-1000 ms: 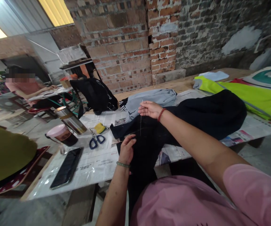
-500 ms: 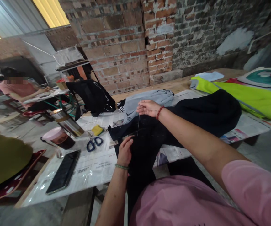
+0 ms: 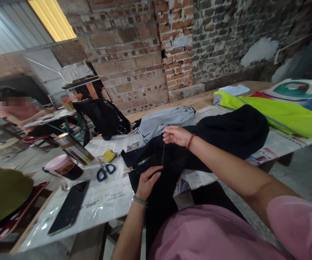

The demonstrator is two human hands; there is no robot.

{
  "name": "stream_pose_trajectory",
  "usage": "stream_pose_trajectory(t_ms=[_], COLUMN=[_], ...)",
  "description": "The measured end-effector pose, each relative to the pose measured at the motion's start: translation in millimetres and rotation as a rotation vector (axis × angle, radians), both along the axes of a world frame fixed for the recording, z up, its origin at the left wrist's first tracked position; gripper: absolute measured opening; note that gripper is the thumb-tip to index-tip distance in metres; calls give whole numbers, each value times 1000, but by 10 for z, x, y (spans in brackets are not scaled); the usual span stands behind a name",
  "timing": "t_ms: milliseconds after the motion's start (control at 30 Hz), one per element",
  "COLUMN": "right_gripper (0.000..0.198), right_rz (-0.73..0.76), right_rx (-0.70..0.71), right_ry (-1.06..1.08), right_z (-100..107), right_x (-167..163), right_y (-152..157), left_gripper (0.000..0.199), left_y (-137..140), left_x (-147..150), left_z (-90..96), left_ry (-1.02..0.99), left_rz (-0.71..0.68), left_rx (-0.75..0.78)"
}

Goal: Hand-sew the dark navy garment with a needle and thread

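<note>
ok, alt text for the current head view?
A person's right hand pinches a thread running down to the left hand, over black cloth on a newspaper-covered table. Blue-handled scissors and a smartphone lie to the left; a clothes iron sits at far right.

1 phone [image 3: 68, 208] | 1 pink-lidded cup [image 3: 65, 167] beside 1 flask [image 3: 74, 148] | 1 black bag [image 3: 104, 118] | 1 iron [image 3: 294, 89]

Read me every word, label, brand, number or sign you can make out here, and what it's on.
Nothing reads clearly enough to quote.
Newspaper sheets: printed characters, too small and blurred.
Black bag: small pale mark, too blurred to tell if it's lettering.
</note>
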State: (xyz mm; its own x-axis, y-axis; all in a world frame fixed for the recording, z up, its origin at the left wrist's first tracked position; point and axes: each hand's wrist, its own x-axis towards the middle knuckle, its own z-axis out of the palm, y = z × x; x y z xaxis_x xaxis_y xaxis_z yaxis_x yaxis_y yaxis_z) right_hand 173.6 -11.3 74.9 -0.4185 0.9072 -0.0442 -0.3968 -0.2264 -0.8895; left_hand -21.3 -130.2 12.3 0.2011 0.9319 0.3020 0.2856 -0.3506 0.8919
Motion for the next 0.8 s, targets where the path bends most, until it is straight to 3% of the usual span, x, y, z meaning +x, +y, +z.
stream_pose_trajectory(t_ms=[200, 333, 433, 567, 800], right_gripper=[11, 21, 25, 28, 23], right_rz=[71, 215, 257, 208, 201], right_rx=[84, -13, -103, -197, -302], right_ry=[84, -55, -152, -188, -151], right_z=[-331, -733, -1072, -1452, -1823], right_x=[514, 871, 997, 942, 654], right_y=[-790, -1409, -1733, -1924, -1948], left_gripper=[26, 25, 21, 26, 17], left_y=[-255, -460, -548, -593, -632], left_x=[144, 192, 203, 253, 308], left_z=[-31, -44, -92, -198, -352], left_ry=[536, 682, 725, 746, 786], left_rz=[-247, -309, -278, -121, 35], left_rx=[310, 415, 462, 483, 545])
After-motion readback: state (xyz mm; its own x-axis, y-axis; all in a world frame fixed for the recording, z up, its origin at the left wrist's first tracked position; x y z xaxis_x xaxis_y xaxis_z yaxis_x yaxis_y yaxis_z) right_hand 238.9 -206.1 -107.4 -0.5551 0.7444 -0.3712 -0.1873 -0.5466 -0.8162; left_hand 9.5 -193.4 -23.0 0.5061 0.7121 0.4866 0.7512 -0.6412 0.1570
